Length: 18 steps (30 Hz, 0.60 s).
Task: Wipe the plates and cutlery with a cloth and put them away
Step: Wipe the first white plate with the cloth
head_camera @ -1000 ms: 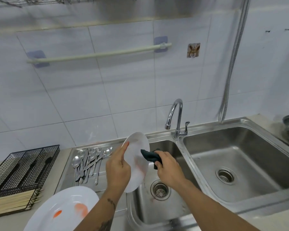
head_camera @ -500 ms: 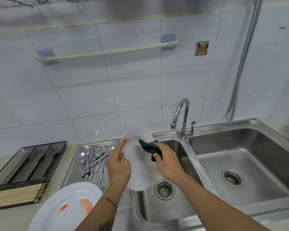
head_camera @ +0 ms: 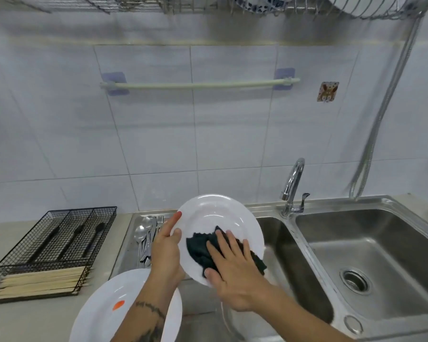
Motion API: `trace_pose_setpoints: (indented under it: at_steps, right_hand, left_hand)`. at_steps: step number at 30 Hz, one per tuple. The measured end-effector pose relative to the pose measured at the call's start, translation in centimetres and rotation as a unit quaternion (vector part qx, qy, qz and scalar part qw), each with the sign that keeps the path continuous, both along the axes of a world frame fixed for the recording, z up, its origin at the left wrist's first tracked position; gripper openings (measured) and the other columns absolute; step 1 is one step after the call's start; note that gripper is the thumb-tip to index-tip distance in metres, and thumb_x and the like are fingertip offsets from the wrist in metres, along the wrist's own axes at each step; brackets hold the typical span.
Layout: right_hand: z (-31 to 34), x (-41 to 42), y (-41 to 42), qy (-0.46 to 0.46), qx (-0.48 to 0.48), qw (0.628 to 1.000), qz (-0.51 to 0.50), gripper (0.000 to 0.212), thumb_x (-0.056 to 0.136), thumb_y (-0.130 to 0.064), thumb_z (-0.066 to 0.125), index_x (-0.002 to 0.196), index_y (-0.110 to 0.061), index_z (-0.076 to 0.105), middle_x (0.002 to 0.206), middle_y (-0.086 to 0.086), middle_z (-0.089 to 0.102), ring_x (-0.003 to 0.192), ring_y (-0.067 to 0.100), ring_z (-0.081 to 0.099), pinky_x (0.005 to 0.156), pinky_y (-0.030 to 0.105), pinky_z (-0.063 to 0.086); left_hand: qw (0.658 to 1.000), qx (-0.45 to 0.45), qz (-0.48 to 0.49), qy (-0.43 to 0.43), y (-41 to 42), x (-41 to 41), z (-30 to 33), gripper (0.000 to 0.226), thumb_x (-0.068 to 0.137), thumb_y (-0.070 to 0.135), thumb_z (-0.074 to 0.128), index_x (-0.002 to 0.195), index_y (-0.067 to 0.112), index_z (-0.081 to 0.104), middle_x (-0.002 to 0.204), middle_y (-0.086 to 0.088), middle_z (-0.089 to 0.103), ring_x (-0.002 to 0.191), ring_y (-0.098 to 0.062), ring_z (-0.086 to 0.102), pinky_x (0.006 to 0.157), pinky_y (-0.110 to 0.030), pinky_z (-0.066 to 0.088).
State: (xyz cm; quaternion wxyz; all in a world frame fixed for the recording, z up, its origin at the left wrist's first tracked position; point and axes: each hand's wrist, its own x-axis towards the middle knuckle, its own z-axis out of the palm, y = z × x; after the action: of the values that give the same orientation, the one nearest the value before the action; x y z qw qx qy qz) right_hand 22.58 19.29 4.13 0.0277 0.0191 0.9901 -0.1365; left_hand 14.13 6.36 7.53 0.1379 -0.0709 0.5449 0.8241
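Observation:
My left hand [head_camera: 167, 253] grips the left rim of a white plate [head_camera: 215, 213], which faces me, tilted, above the left sink basin. My right hand [head_camera: 235, 272] lies flat on a dark green cloth [head_camera: 198, 248] and presses it against the plate's face. A second white plate [head_camera: 104, 314] with an orange smear rests on the counter at the lower left, partly hidden by my left forearm. Several spoons and forks [head_camera: 146, 233] lie on the steel drainboard behind my left hand.
A black wire cutlery tray [head_camera: 59, 238] with dark utensils and wooden chopsticks sits on the counter at left. The double steel sink [head_camera: 371, 248] with its tap [head_camera: 293, 188] fills the right. A wire dish rack [head_camera: 307, 6] with plates hangs overhead.
The plate has turned from edge-on to face me. My right hand went from pinching the bunched cloth to pressing it flat on the plate. The view tilted upward, showing the overhead rack.

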Motion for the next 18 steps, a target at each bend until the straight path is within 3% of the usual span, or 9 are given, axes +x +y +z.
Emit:
trace_pose_setpoints:
  at_steps: [4,6,9,12,15,18]
  right_hand:
    - [0.0,-3.6,-3.7,0.068,0.007,0.998,-0.012,0.071,0.097,-0.053,0.017,0.155,-0.026,-0.013,0.157,-0.003,-0.034,0.141,0.018,-0.037,0.117,0.056,-0.011]
    - [0.2,-5.3,-4.0,0.085,0.067,0.993,-0.053,0.076,0.09,-0.059,0.01,0.155,-0.026,-0.011,0.157,0.0,-0.035,0.142,0.023,-0.036,0.115,0.062,-0.011]
    - [1.2,-6.1,-4.9,0.091,0.144,0.981,-0.095,0.079,0.088,-0.062,0.005,0.157,-0.023,0.003,0.16,0.005,-0.027,0.144,0.031,-0.03,0.11,0.068,-0.013]
    - [1.6,-4.8,-8.2,0.13,0.157,0.977,-0.065,0.067,0.094,-0.054,0.014,0.151,-0.025,0.032,0.165,0.004,-0.003,0.148,0.034,-0.018,0.11,0.067,-0.014]
    - [0.4,-3.0,-11.6,0.143,0.154,0.978,-0.014,0.054,0.095,-0.046,0.023,0.138,-0.03,0.052,0.16,-0.001,0.025,0.149,0.03,0.008,0.114,0.055,0.007]
    - [1.2,-3.3,-12.9,0.167,0.168,0.968,-0.083,0.042,0.091,-0.042,0.036,0.121,-0.032,0.062,0.148,0.001,0.037,0.131,0.029,0.035,0.099,0.045,0.027]
  left_hand:
    - [0.997,0.062,-0.055,-0.005,-2.9,-0.5,-0.3,0.04,0.104,0.001,0.038,0.118,0.022,0.069,0.111,-0.008,0.074,0.096,-0.021,0.073,0.078,-0.036,0.058]
    - [0.996,0.057,-0.063,-0.004,-5.2,-1.4,-0.4,0.04,0.105,0.003,0.039,0.119,0.026,0.068,0.118,-0.01,0.073,0.105,-0.028,0.071,0.084,-0.041,0.057]
    - [0.999,0.036,-0.037,0.018,-9.1,-2.4,-0.3,0.038,0.106,0.01,0.042,0.119,0.033,0.068,0.116,-0.005,0.073,0.106,-0.029,0.069,0.084,-0.043,0.057]
    - [0.999,0.024,0.009,0.04,-12.1,-3.4,0.2,0.038,0.107,0.013,0.041,0.114,0.036,0.07,0.111,-0.001,0.071,0.099,-0.025,0.068,0.078,-0.041,0.058]
    - [0.997,0.038,0.054,0.03,-14.0,-4.4,0.6,0.038,0.106,0.012,0.041,0.111,0.033,0.071,0.115,-0.006,0.07,0.102,-0.028,0.067,0.082,-0.044,0.059]
    - [0.997,0.047,0.047,0.025,-15.0,-4.7,1.2,0.037,0.106,0.011,0.041,0.111,0.031,0.071,0.117,-0.006,0.069,0.103,-0.028,0.067,0.085,-0.046,0.058]
